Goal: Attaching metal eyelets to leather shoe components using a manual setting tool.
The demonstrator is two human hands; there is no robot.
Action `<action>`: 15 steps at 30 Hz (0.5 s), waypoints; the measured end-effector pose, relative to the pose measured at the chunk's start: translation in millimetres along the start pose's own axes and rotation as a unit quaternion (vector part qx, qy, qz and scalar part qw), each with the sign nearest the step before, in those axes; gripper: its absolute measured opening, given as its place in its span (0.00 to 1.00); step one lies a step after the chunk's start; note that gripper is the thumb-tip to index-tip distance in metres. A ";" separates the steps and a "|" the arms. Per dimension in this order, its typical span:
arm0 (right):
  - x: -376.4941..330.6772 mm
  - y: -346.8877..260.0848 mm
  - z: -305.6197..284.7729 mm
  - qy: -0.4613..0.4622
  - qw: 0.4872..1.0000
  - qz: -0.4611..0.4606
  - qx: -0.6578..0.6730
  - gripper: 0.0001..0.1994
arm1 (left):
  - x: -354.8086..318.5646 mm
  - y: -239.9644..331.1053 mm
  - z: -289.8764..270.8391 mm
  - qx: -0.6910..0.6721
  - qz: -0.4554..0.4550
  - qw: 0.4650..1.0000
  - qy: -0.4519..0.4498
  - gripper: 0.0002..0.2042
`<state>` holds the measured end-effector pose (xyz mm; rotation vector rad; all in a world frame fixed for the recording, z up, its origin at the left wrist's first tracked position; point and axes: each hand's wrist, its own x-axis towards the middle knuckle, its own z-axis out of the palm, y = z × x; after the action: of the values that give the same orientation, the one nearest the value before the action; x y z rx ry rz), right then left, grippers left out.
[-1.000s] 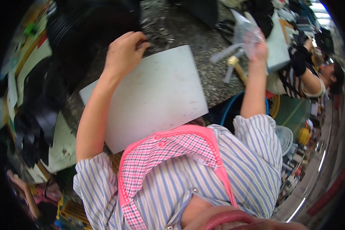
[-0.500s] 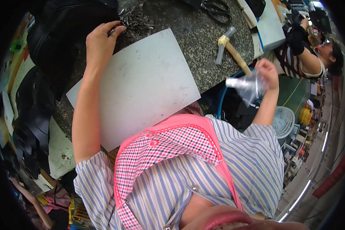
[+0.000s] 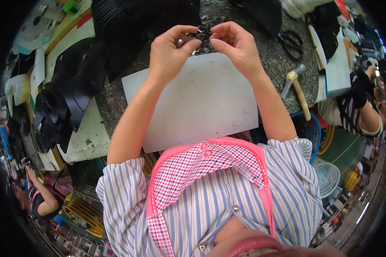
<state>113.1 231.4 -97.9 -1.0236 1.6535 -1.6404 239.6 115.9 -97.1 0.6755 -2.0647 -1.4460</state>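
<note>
My left hand is curled above the far edge of a white board, pinching a small shiny metal piece. Close by on its right, my right hand has bent fingers, with a small gap between thumb and forefinger and nothing visible in it. The two hands almost meet over a loose pile of tiny metal parts, partly covered by the fingers. The exact kind of these parts is too small to make out.
A mallet with a wooden handle lies at the right table edge, below black-handled scissors. Black sheet pieces cover the far left, with more black pieces beside them. A blue basket stands below; co-workers sit on both sides.
My right hand has come from the right side to the pile beside my left hand. The clear plastic bag it held is no longer visible. The view has shifted left.
</note>
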 end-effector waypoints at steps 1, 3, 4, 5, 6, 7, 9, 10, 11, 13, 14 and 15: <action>6.2 0.9 7.9 -0.024 0.999 0.015 0.026 0.10 | -8.9 5.7 -2.4 0.004 -0.004 1.000 0.010 0.12; 10.5 -2.3 11.4 -0.056 0.998 0.028 0.016 0.09 | -17.3 14.3 -2.5 0.071 0.036 0.996 0.026 0.15; 10.1 -4.9 13.9 -0.081 0.996 0.039 0.006 0.08 | -17.6 8.8 -2.8 0.144 0.150 0.977 0.041 0.16; 9.9 -5.8 16.7 -0.085 0.995 0.042 0.007 0.08 | -16.5 5.8 -4.5 0.144 0.146 0.978 0.044 0.16; 9.3 -6.5 18.8 -0.080 0.995 0.043 0.041 0.07 | -15.3 3.2 -6.1 0.234 0.258 0.936 0.056 0.17; 8.5 -6.7 20.1 -0.073 0.993 0.045 0.075 0.07 | -14.7 1.0 -7.3 0.318 0.366 0.872 0.065 0.17; 5.1 -6.7 19.4 -0.075 0.988 0.068 0.112 0.06 | -20.5 2.5 -8.0 0.330 0.361 0.871 0.050 0.17; 3.0 -5.0 17.3 -0.072 0.982 0.089 0.149 0.06 | -21.5 3.5 -6.3 0.236 0.304 0.921 0.060 0.17; 0.2 -3.4 14.9 -0.069 0.983 0.092 0.146 0.06 | -23.1 7.6 -5.5 0.139 0.242 0.958 0.068 0.18; -5.1 -3.1 12.6 -0.067 0.974 0.066 0.208 0.05 | -28.0 12.2 -11.8 0.078 0.129 0.988 0.035 0.13; -6.8 -4.8 13.6 -0.082 0.971 0.066 0.213 0.06 | -30.4 6.0 -11.8 -0.014 0.065 0.998 -0.003 0.10; -8.5 -5.6 15.3 -0.086 0.971 0.067 0.213 0.06 | -32.6 3.1 -12.2 -0.107 0.001 0.993 -0.040 0.08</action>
<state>131.1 230.6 -94.3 -0.7916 1.1602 -1.6670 271.4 130.1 -95.0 0.5366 -1.9316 -1.6879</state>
